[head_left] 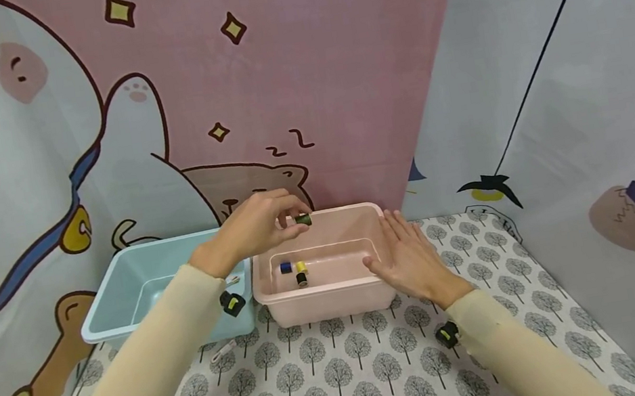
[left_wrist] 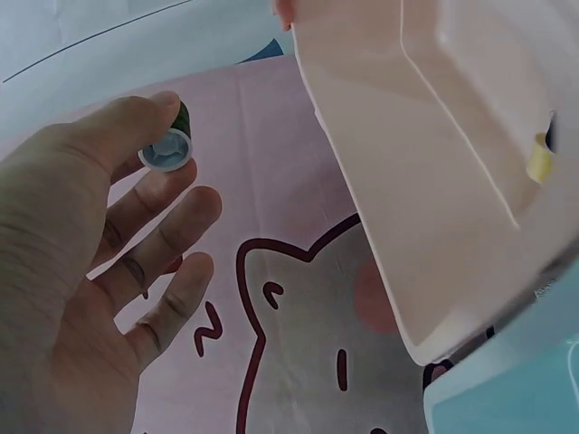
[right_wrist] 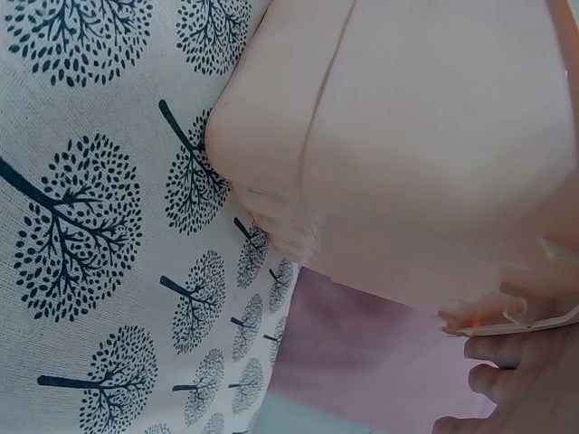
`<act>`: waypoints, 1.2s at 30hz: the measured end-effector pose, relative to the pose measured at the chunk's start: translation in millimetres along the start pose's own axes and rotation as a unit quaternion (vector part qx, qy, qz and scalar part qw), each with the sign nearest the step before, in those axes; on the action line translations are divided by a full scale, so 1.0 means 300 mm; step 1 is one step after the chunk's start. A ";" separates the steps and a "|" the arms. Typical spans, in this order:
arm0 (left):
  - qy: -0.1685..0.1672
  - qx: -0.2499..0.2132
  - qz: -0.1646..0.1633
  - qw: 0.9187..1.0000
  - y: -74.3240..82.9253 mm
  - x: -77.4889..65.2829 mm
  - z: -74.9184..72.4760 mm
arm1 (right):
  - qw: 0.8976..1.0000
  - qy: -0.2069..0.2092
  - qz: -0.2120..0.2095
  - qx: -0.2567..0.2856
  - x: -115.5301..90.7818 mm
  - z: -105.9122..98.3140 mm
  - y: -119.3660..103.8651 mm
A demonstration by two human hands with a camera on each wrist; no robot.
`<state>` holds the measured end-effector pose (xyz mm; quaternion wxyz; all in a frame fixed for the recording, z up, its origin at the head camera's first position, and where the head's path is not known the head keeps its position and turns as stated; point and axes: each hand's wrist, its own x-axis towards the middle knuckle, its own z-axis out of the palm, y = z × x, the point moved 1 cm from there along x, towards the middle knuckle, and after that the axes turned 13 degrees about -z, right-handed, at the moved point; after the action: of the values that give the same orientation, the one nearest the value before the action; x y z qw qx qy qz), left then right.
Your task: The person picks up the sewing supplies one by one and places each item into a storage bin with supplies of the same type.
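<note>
My left hand (head_left: 260, 226) is raised over the back rim of a pink plastic basin (head_left: 327, 304). Between thumb and forefinger it pinches a small spool of dark green thread (head_left: 303, 219), whose hollow pale end faces the left wrist camera; the other fingers are loosely spread. Inside the basin, towards its left, lie a blue spool (head_left: 285, 268), a yellow spool (head_left: 301, 267) and a black spool (head_left: 302, 280), close together. On the basin's right rim rests my right hand (head_left: 409, 256), fingers extended, with fingertips at the rim in the right wrist view.
A light blue basin (head_left: 103, 319) stands directly left of the pink one, partly behind my left forearm. In front of it, a small white item (head_left: 223, 350) lies on the tree-patterned tablecloth (head_left: 337, 373). A printed curtain (head_left: 332, 86) hangs behind both basins.
</note>
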<state>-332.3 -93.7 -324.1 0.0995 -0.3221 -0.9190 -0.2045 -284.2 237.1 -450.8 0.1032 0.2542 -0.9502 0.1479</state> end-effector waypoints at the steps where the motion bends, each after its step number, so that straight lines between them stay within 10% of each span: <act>1: -0.002 0.000 -0.001 1.000 -0.001 0.011 0.001 | 1.000 0.002 0.000 0.000 0.000 0.000 0.002; 36: -0.068 -0.033 -0.073 0.995 -0.043 0.193 0.105 | 1.000 0.014 0.004 0.019 -0.003 0.000 0.000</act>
<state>-386.9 -57.1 -338.1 0.0114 -0.2704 -0.9374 -0.2190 -283.5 237.4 -451.0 0.1111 0.2498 -0.9467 0.1704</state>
